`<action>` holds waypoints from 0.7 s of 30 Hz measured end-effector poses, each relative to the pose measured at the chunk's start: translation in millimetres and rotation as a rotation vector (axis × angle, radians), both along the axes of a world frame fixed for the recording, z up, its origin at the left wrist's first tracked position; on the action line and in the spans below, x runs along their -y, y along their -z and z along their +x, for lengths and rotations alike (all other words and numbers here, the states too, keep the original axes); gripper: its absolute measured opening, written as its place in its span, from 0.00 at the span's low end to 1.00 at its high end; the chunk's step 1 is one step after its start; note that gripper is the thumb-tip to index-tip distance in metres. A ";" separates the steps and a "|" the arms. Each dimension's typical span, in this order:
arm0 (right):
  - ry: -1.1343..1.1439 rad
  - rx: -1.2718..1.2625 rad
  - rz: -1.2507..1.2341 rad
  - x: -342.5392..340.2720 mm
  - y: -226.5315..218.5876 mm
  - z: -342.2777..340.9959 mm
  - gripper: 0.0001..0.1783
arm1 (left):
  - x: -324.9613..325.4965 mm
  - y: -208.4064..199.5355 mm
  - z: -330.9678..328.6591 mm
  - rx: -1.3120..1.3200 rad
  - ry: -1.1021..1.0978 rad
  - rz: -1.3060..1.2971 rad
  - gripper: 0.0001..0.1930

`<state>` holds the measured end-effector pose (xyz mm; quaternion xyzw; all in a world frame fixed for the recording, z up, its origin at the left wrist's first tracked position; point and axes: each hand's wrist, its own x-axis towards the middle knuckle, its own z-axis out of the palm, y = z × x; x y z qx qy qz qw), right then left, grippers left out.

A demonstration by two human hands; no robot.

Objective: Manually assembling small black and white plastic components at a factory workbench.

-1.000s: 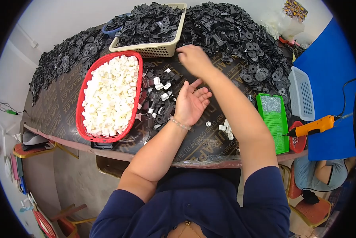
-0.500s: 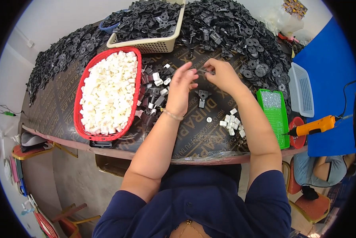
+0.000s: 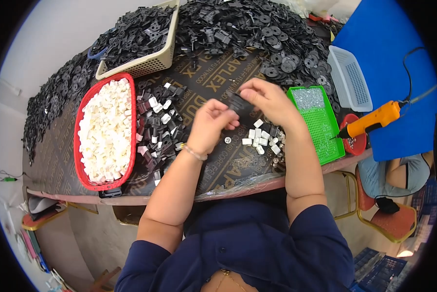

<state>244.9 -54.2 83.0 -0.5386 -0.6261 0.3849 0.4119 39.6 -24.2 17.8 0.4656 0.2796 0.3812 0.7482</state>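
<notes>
My left hand [image 3: 211,121] is above the middle of the table with its fingers curled toward the thumb; anything in its grip is hidden. Just across from it, my right hand [image 3: 269,101] is closed, fingertips on a dark plastic part [image 3: 237,103] that is smeared and hard to make out against the tabletop. Below the hands lie a white round button-like piece [image 3: 227,140] and a small group of white blocks [image 3: 261,137]. Several black parts mixed with white pieces [image 3: 160,121] lie left of my left forearm.
A red basket [image 3: 133,124] full of white pieces stands left. Behind are a cream basket [image 3: 172,53] and heaps of black parts [image 3: 218,29]. At right are a green tray [image 3: 320,131] with small metal pieces, a red bowl [image 3: 358,141], an orange electric screwdriver [image 3: 374,119] and a white basket [image 3: 350,82].
The view has shifted, so the table's things appear further left. My hands have come lower and closer to my body. The black part that lay below them no longer shows there.
</notes>
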 end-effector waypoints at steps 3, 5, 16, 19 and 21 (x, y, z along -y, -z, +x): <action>0.210 0.597 0.070 15.7 2.8 25.3 0.20 | -10.1 -0.4 -11.4 0.093 -0.110 -0.138 0.09; 0.155 0.871 -0.179 26.6 -0.4 36.7 0.21 | -14.0 -1.8 -15.1 0.177 -0.102 -0.180 0.18; 0.217 0.622 0.054 7.8 8.4 18.9 0.18 | -10.1 -11.1 -10.8 0.204 -0.045 -0.197 0.26; 0.233 0.209 0.301 2.7 9.3 -4.6 0.18 | -10.1 -7.0 -9.3 0.210 -0.035 -0.240 0.24; 0.105 0.202 0.440 1.3 15.0 -17.4 0.18 | -10.4 -0.1 -11.1 0.205 0.018 -0.203 0.22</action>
